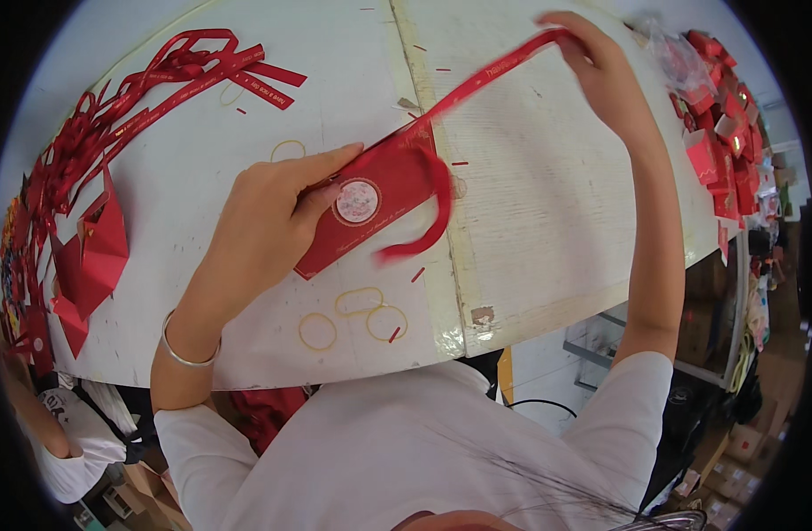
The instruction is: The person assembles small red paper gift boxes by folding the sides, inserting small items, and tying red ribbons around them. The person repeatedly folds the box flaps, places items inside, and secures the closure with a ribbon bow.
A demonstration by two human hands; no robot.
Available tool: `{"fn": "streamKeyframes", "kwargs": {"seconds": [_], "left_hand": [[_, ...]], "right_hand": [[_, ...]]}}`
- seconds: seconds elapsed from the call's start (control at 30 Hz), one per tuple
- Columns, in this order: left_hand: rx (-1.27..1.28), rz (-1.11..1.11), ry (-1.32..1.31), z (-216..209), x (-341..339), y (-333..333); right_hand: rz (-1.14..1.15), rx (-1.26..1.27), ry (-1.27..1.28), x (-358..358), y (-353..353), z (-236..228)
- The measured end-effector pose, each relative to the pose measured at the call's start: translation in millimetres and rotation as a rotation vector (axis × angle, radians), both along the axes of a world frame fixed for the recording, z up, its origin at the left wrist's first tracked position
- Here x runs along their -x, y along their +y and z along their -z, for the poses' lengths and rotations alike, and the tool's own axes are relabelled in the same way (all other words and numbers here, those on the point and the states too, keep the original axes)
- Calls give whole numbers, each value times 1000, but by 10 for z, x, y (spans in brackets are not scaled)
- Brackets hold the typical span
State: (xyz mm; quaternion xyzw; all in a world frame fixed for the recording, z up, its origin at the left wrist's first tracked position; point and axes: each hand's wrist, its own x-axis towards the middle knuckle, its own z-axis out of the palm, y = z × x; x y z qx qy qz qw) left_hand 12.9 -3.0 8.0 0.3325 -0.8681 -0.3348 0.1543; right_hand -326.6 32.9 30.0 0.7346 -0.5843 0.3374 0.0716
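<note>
The red packet point(394, 190), at the frame's centre, bore pale lettering point(361, 236) and a round floral label point(357, 202). The left hand point(271, 208) pinched it between thumb and fingers; the right hand point(596, 71), upper right, held a lettered red ribbon point(490, 81) in curled fingers.

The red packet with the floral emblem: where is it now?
In the head view, the red packet is just left of centre, gripped by the left hand over the white table, with yellow bands below it in the picture.
</note>
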Motion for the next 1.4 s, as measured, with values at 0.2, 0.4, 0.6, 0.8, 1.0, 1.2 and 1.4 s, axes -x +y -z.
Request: {"fn": "streamKeyframes", "kwargs": {"seconds": [0.2,0.4,0.6,0.8,1.0,1.2,1.4], "left_hand": [[58,-122,231,203,-84,-51],[167,-191,70,141,24,51],[386,-125,13,249,93,207],[330,-75,33,135,156,157],[445,-29,-97,73,267,60],[667,-3,256,211,308,-11],[-135,-175,317,55,377,-138]], "right_hand": [[-78,-633,-480,-1209,358,-232],[-185,-740,-1649,-1750,266,681],[-204,-445,-1728,-1785,84,844],[-246,-312,-1661,-1740,191,971],[-227,-409,-1772,-1660,175,893],[-240,-480,-1910,-1539,40,742],[-375,-530,-1964,-1470,-86,680]]}}
